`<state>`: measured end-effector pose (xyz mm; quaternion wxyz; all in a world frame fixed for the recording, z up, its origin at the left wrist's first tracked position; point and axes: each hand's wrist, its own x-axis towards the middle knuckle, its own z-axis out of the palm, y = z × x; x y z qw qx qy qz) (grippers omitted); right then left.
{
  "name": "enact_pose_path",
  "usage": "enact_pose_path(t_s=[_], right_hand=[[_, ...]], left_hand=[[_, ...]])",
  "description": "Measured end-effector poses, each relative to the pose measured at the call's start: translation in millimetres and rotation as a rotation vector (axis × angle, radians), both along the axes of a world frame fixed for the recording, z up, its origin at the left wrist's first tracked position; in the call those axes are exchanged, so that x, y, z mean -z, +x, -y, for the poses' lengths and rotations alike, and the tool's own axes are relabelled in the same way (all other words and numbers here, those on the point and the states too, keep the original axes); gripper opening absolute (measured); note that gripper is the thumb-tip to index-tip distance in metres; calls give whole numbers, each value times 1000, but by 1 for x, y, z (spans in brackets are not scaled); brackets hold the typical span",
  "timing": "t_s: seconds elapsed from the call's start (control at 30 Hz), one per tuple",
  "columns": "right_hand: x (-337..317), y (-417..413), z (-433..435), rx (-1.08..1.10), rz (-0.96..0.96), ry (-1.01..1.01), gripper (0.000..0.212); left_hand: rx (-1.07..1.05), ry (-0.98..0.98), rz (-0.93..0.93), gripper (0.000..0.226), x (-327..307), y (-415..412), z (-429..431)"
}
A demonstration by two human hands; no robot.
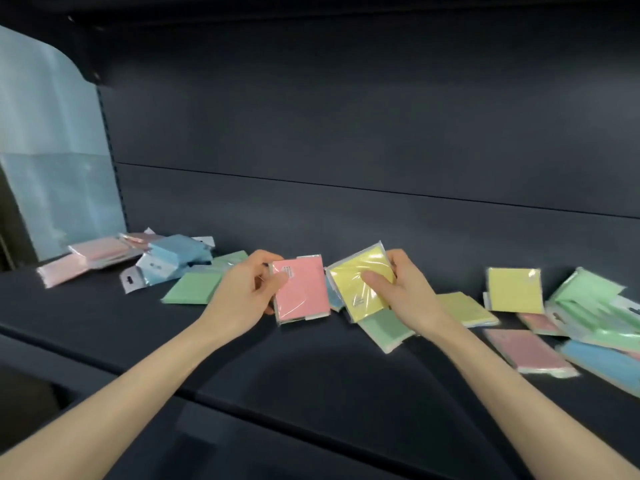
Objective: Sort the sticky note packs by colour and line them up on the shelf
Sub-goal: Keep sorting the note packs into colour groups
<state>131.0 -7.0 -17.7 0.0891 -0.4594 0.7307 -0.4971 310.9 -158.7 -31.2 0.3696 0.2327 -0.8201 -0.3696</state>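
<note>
– Over the dark shelf (311, 375), at centre, what do the hands hold?
– L hand (242, 292): grip clamped on a pink square sticky note pack in clear film (301, 289), thumb on its face. R hand (405, 289): grip clamped on a yellow film-wrapped sticky note pack (356, 282), tilted, thumb on top. Both packs are side by side, low over the shelf.
– And the other packs?
– Left end: pink pile (100, 252), blue pile (176, 252), flat green pack (192, 287). Right end: mixed heap w/ yellow pack (514, 289), green packs (588, 292), pink pack (526, 351), blue pack (595, 358). A pale green pack (384, 329) lies under the R hand.
</note>
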Motion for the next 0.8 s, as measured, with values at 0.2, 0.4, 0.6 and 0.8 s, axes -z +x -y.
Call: enact_pose_path(t_s=[0.2, 0.4, 0.6, 0.8], right_hand=[[12, 43, 64, 70, -35, 112, 19], [10, 52, 87, 163, -15, 156, 18], [6, 50, 89, 200, 14, 117, 17], [3, 38, 66, 292, -8, 113, 16]], left_hand=[[52, 31, 123, 14, 11, 36, 80], [161, 0, 266, 12, 12, 18, 115], [39, -430, 508, 8, 16, 5, 127], [126, -545, 352, 34, -2, -20, 96]])
